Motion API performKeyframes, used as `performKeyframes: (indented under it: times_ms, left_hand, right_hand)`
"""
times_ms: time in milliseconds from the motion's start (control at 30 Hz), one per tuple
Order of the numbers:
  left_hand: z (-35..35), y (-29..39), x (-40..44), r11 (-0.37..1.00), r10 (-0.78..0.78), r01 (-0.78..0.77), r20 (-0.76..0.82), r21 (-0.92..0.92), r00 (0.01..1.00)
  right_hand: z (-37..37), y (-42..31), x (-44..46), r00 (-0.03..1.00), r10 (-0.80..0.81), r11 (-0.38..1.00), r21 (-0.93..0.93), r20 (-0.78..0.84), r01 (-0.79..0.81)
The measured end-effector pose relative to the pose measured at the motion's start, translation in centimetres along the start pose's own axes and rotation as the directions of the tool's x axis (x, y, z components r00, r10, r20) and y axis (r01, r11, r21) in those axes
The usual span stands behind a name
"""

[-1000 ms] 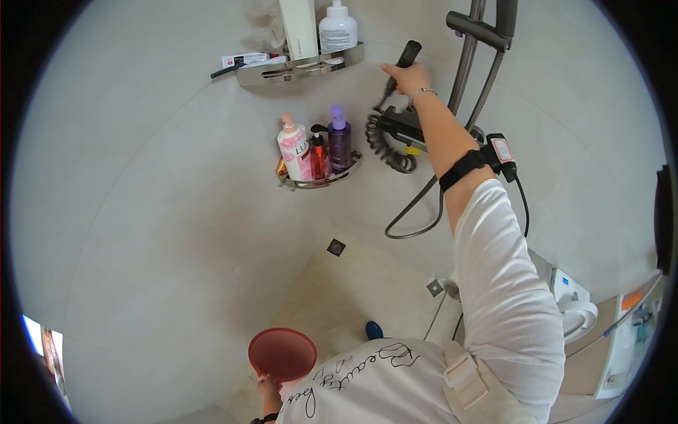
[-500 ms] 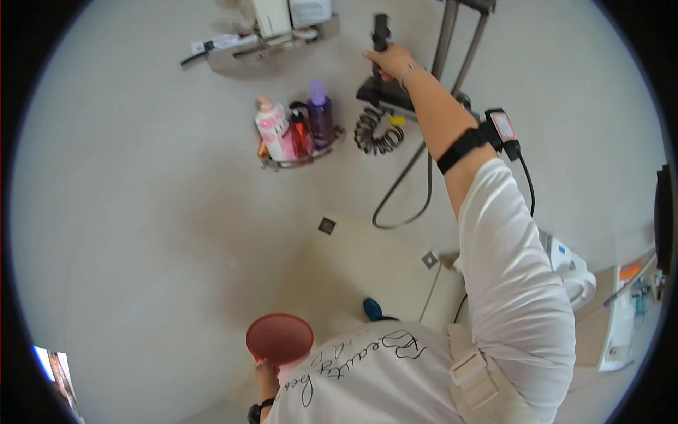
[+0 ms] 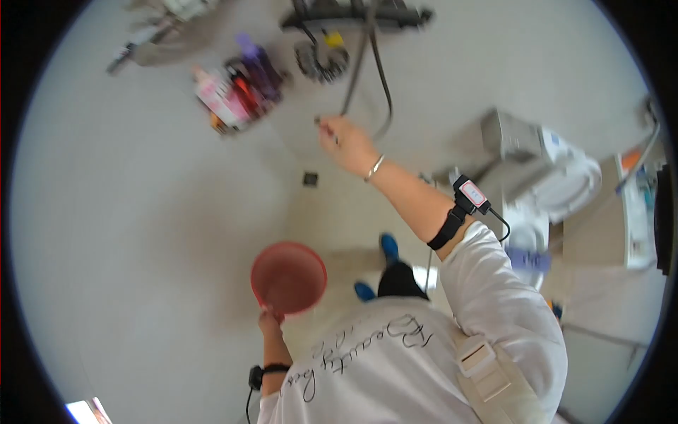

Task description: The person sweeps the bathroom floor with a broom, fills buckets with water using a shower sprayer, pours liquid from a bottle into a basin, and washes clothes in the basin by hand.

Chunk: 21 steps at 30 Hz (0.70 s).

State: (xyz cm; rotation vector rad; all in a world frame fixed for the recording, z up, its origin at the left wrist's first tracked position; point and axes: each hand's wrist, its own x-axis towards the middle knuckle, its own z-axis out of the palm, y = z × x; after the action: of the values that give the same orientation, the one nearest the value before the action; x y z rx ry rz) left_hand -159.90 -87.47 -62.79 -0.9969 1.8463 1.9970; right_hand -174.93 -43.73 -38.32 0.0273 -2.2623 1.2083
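Observation:
A red plastic bucket (image 3: 311, 286) hangs at the lower middle, its open mouth facing up and its inside visible. My left hand (image 3: 270, 319) is closed on its near rim. My right hand (image 3: 347, 145) is raised in mid-view with its fingers curled together. A small dark spot shows at the fingertips, but blur hides what they hold, if anything. Just beyond this hand hangs a looped dark hose (image 3: 387, 92), partly covered by it. Whether hand and hose touch, I cannot tell. A coiled dark cord (image 3: 321, 63) hangs farther up the wall.
Several bottles (image 3: 240, 92) stand on a corner shelf on the wall. A black fixture (image 3: 353, 15) is at the top. On the right are a white toilet (image 3: 565, 191), a metal bin-like box (image 3: 510, 134) and a white cabinet (image 3: 600, 233). Blue shoes (image 3: 389, 246) show on the floor.
My right hand has left the black handle on the wall fixture and come down towards me. The bucket and my left hand have moved up and forward. The view has tilted down.

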Motion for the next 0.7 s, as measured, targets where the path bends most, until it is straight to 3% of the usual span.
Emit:
performKeyframes:
  times_ms: [33, 67, 100, 133, 167, 200, 267, 367, 400, 433, 467, 500, 567, 600, 633, 700]
  left_hand:
    - [0.2, 0.8, -1.3, 0.999, 0.008, -0.007, -0.024, 0.042, 1.000]
    - [0.3, 1.3, -1.6, 1.000, -0.023, 0.023, -0.040, -0.009, 0.999]
    - [-0.2, 1.4, -1.5, 0.999, -0.054, 0.054, -0.001, -0.005, 0.999]
    - [-0.3, 1.4, -1.7, 0.997, -0.049, 0.048, 0.006, 0.055, 0.999]
    - [-0.4, 1.5, -1.9, 0.994, -0.035, 0.033, 0.018, 0.108, 0.999]
    - [-0.7, 1.6, -2.3, 0.986, -0.056, 0.056, -0.004, 0.156, 0.998]
    - [-1.0, 2.1, -2.8, 0.977, -0.118, 0.132, -0.093, 0.168, 0.989]
    - [-1.2, 2.0, -2.5, 0.951, -0.181, 0.219, -0.178, 0.219, 0.967]
    - [-1.7, 1.9, -2.3, 0.941, -0.177, 0.218, -0.174, 0.260, 0.969]
    - [-2.2, 1.6, -2.1, 0.945, -0.193, 0.225, -0.152, 0.235, 0.969]
    - [-2.2, 1.4, -2.7, 0.948, -0.213, 0.238, -0.134, 0.213, 0.968]
    - [-1.9, 1.2, -3.2, 0.937, -0.215, 0.242, -0.129, 0.252, 0.968]
    - [-0.7, 1.5, -5.0, 0.927, -0.183, 0.263, -0.289, 0.268, 0.940]
    - [-0.7, 1.5, -5.4, 0.918, -0.172, 0.259, -0.286, 0.300, 0.943]
    - [-0.8, 1.4, -5.4, 0.926, -0.171, 0.253, -0.286, 0.281, 0.943]
    - [-1.2, 2.0, -5.6, 0.932, -0.152, 0.233, -0.282, 0.278, 0.947]
  right_hand:
    - [0.7, 2.4, -6.0, 0.964, 0.151, 0.987, -0.081, 0.217, -0.137]
    - [1.0, 5.7, -12.4, 0.857, 0.305, 0.951, -0.177, 0.415, -0.253]
    - [0.6, 8.0, -18.9, 0.764, 0.456, 0.884, -0.330, 0.457, -0.330]
    - [-0.4, 10.4, -25.3, 0.661, 0.579, 0.803, -0.473, 0.478, -0.362]
    - [-1.3, 13.2, -32.3, 0.593, 0.690, 0.721, -0.463, 0.415, -0.515]
    - [-3.2, 13.7, -37.4, 0.445, 0.807, 0.591, -0.524, 0.390, -0.613]
    - [-8.6, 13.0, -46.2, 0.251, 0.932, 0.358, -0.543, 0.263, -0.760]
    - [-15.8, 13.5, -58.5, 0.143, 0.989, 0.139, -0.676, 0.050, -0.724]
    - [-17.9, 12.1, -59.8, 0.030, 0.998, -0.007, -0.587, -0.053, -0.810]
    - [-19.1, 11.7, -62.6, 0.053, 0.982, -0.068, -0.602, -0.182, -0.795]
    - [-20.6, 11.9, -64.9, -0.143, 0.975, -0.205, -0.425, -0.172, -0.882]
    - [-21.2, 11.6, -67.5, -0.183, 0.954, -0.234, -0.211, -0.238, -0.949]
    - [-21.8, 10.3, -69.8, -0.222, 0.930, -0.253, -0.072, -0.292, -0.965]
    - [-22.1, 9.4, -70.6, -0.225, 0.910, -0.227, 0.034, -0.349, -0.973]
    - [-22.1, 9.0, -71.9, -0.243, 0.905, -0.240, 0.052, -0.349, -0.969]
    - [-21.3, 8.1, -74.0, -0.178, 0.848, -0.255, -0.090, -0.499, -0.963]
